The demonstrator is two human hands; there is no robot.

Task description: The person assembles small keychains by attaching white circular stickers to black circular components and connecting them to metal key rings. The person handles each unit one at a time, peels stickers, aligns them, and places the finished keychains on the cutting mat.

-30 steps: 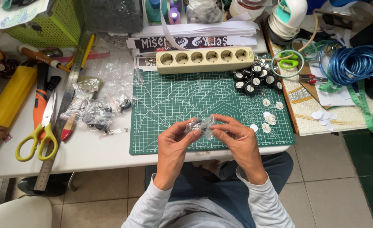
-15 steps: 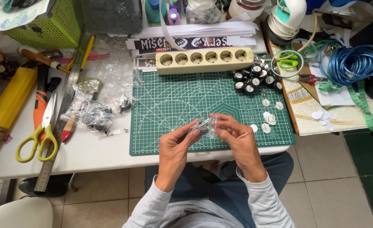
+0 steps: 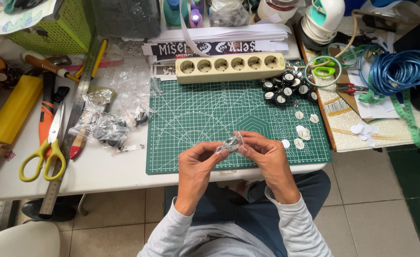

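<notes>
We see our two bare hands, the left hand (image 3: pixel 196 167) and the right hand (image 3: pixel 265 160), without gloves, rings or a watch. Our arms wear long sleeves of light grey knit cloth, each ending in a snug cuff (image 3: pixel 283 199) at the wrist, with soft folds running up the forearm. The same grey cloth covers our chest at the bottom of the view. Below the hands our lap shows dark blue trousers (image 3: pixel 229 209), creased over the thighs.

cutting mat (image 3: pixel 205 119): green, white grid | scissors (image 3: pixel 43 154): yellow | cable coil (image 3: pixel 400 71): blue
</notes>
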